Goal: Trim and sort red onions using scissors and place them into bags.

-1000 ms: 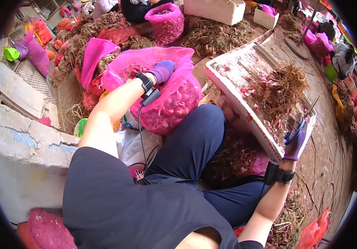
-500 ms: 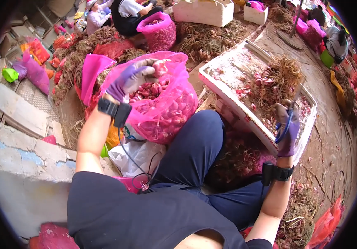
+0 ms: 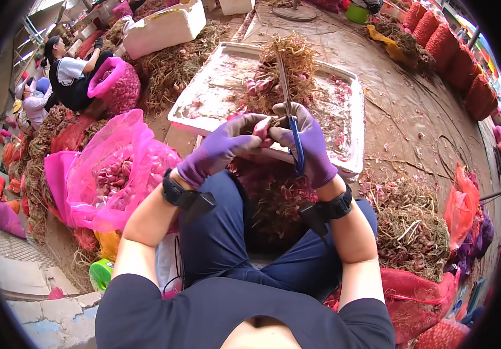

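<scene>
My left hand (image 3: 227, 141), in a purple and grey glove, pinches a pinkish-red shallot (image 3: 262, 131) in front of my knees. Close against it is my right hand (image 3: 310, 143), gloved alike, closed around blue-handled scissors (image 3: 298, 152) whose blades point away from me. The right fingertips meet the dry stem end of the shallot; whether they grip it I cannot tell. Just beyond both hands, a dried bunch of shallots (image 3: 291, 67) with tangled stalks lies on a white foam tray (image 3: 204, 104) strewn with peelings. To the left stands an open pink mesh bag (image 3: 87, 198) holding loose shallots.
Dried stalks (image 3: 410, 232) are heaped at my right beside a red mesh bag (image 3: 402, 299). A white foam box (image 3: 166, 29) stands far left, near a seated person (image 3: 71, 72) and another filled pink bag (image 3: 116, 87). Full red sacks (image 3: 445, 52) line the far right.
My left hand has come from above the pink bag to meet my right hand near the tray, still holding a shallot. The right hand keeps the scissors. The view has swung to the right.
</scene>
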Demonstrator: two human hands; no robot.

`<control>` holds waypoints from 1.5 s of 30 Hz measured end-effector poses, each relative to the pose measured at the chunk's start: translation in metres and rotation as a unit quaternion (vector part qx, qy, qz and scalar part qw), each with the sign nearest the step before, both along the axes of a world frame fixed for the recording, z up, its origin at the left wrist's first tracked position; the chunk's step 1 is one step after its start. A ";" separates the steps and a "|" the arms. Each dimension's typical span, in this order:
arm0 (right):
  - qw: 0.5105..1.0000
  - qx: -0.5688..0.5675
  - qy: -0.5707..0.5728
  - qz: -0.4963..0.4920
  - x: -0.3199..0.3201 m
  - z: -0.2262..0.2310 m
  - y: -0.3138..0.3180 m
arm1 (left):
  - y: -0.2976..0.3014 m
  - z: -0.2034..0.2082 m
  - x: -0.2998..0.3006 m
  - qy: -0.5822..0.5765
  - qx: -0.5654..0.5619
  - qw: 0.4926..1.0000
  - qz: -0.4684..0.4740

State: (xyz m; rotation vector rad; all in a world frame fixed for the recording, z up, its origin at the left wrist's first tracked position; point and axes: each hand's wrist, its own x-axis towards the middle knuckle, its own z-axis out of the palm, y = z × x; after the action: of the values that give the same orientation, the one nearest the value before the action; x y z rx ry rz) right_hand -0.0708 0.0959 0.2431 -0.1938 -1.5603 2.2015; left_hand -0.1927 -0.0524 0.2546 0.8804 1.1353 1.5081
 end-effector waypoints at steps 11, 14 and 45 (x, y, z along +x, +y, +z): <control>0.984 -0.065 -0.002 -0.169 -0.005 0.017 0.010 | 0.016 -0.001 -0.020 -0.092 -0.002 0.994 0.065; 0.989 0.028 -0.115 -0.090 -0.006 0.004 0.027 | 0.006 0.008 -0.036 -0.054 0.006 0.995 0.084; 0.977 0.125 -0.148 -0.091 -0.012 -0.018 0.012 | -0.258 0.071 -0.085 0.484 -0.299 0.761 0.311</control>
State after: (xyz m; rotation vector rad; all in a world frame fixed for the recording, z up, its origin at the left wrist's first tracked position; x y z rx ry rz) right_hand -0.0830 0.1074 0.2251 -0.5856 -1.8784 1.8784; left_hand -0.2774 -0.3105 0.3257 0.8511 2.7144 0.9480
